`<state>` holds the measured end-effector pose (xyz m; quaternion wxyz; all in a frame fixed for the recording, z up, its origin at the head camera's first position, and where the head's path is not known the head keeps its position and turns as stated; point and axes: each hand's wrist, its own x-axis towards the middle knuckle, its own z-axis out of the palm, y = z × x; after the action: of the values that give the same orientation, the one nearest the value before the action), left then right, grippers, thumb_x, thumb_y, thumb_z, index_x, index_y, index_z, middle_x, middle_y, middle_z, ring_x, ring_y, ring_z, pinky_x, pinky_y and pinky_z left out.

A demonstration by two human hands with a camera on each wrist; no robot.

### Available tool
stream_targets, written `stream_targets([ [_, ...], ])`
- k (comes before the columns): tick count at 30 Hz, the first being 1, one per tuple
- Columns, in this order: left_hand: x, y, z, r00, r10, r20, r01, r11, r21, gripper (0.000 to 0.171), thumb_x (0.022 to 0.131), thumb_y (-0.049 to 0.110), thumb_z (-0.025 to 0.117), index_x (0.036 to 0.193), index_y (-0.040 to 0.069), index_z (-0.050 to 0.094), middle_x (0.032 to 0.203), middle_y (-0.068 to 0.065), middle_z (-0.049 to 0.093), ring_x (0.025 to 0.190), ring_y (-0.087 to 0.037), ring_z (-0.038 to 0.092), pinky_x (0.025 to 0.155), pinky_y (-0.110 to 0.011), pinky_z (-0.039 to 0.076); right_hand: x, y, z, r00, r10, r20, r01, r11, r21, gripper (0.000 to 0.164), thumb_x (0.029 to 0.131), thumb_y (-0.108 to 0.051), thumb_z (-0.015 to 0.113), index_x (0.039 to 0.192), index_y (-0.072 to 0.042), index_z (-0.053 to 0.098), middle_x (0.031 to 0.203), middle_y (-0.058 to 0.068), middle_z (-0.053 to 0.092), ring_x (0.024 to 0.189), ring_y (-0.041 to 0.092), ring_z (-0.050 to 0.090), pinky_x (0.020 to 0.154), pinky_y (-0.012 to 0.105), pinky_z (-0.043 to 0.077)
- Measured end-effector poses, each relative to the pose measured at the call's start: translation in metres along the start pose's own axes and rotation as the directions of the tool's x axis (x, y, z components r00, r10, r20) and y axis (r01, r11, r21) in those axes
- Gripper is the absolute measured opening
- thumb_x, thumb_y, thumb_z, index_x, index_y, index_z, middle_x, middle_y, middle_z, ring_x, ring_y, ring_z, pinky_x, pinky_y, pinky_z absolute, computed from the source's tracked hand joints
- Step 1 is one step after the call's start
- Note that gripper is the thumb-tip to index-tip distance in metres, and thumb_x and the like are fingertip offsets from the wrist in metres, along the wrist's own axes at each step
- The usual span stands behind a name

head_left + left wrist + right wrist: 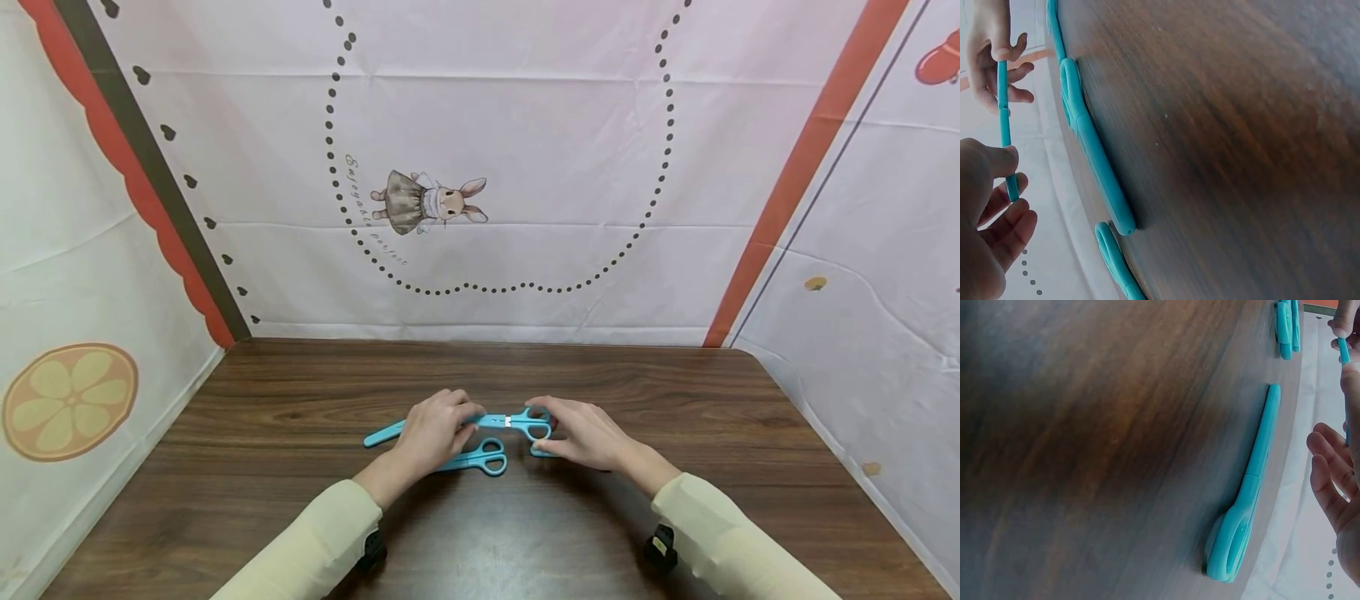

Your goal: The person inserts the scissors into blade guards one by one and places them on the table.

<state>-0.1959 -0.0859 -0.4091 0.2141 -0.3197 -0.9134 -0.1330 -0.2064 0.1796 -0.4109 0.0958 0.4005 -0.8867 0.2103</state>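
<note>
A light blue pair of scissors (516,422), with a small white label near its pivot, is held level between both hands above the table. My left hand (435,429) pinches its blade end between thumb and fingers, and the tip pokes out past them in the left wrist view. At the handle loops, my right hand (588,431) grips the other end with the remaining fingers spread. Below lie more blue scissors: one pair (1100,162) under the left hand, another (1110,253) farther left and partly hidden, a third (1247,500) under the right hand.
The brown wood-grain table (495,533) carries the scissors. A white printed cloth (525,150) with a rabbit stands behind it, and side cloths flank it left and right. A black wrist device (660,550) sits below each sleeve.
</note>
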Motion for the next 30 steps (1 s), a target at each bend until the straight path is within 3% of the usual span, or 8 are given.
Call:
stream_targets([
  [14, -0.001, -0.002, -0.001, 1.0, 0.011, -0.004, -0.011, 1.0, 0.019, 0.019, 0.079, 0.019, 0.072, 0.098, 0.019, 0.071, 0.084, 0.007, 0.059, 0.069, -0.007, 0.05, 0.054, -0.02, 0.041, 0.005, -0.003, 0.0, 1.0, -0.009, 0.016, 0.009, 1.0, 0.004, 0.052, 0.083, -0.036, 0.066, 0.127, -0.015, 0.049, 0.107, -0.002, 0.064, 0.078, 0.009, 0.062, 0.061, 0.02, 0.047],
  [30, -0.003, -0.003, -0.003, 1.0, 0.026, 0.01, -0.027, 0.999, 0.024, 0.019, 0.08, 0.019, 0.072, 0.098, 0.019, 0.071, 0.085, 0.006, 0.06, 0.072, -0.008, 0.053, 0.057, -0.022, 0.045, 0.01, -0.003, 0.01, 1.0, -0.001, 0.021, 0.001, 1.0, -0.024, 0.055, 0.082, -0.041, 0.066, 0.127, -0.014, 0.051, 0.101, -0.007, 0.063, 0.073, 0.006, 0.06, 0.056, 0.018, 0.044],
])
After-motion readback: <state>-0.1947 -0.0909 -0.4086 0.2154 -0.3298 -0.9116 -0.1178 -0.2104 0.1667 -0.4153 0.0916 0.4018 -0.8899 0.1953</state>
